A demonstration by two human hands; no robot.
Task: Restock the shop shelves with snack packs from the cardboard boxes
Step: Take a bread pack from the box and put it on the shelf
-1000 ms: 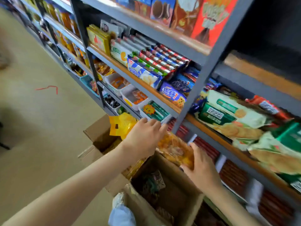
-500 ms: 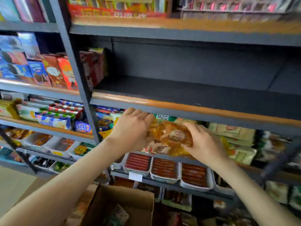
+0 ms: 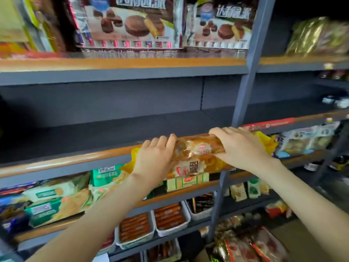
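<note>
Where the grey upright post (image 3: 243, 103) divides the shelving, 2 hands hold 1 orange snack pack (image 3: 198, 156) at the front lip of the bare dark shelf (image 3: 113, 133). Left hand (image 3: 154, 159) grips the pack's left end, fingers curled over its top; right hand (image 3: 239, 148) grips the right end the same way. Yellow wrapper edges stick out past both hands. Above: 2 large chocolate-pie boxes (image 3: 132, 23) side by side. Below: green biscuit packs (image 3: 56, 199), then 2 white trays of red sausages (image 3: 153, 225). Shelf edges carry orange-brown trim; lighting dim, frame blurred at the margins.
</note>
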